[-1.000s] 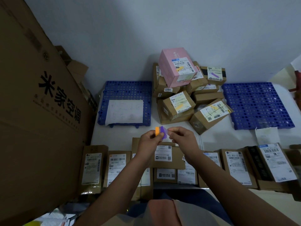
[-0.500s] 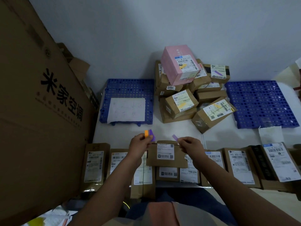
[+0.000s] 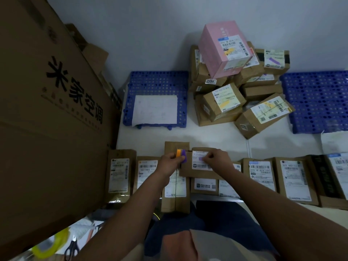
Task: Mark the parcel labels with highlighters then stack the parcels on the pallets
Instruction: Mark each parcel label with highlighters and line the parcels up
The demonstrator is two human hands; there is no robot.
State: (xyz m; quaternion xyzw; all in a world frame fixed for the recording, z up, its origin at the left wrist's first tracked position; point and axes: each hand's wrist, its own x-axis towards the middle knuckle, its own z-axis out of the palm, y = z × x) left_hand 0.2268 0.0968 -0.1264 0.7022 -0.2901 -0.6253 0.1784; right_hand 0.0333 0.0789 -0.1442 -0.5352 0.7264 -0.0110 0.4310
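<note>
The right hand (image 3: pixel 216 160) has come down from mid-air, its fingers pinching a purple highlighter (image 3: pixel 201 158) on the small parcel's label (image 3: pixel 200 160); marking has begun. The left hand (image 3: pixel 169 162) grips orange and purple caps (image 3: pixel 181 155) beside it.

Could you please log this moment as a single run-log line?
left hand: holds orange and purple pieces | right hand: presses purple piece on parcel label | pallets: no parcels
</note>
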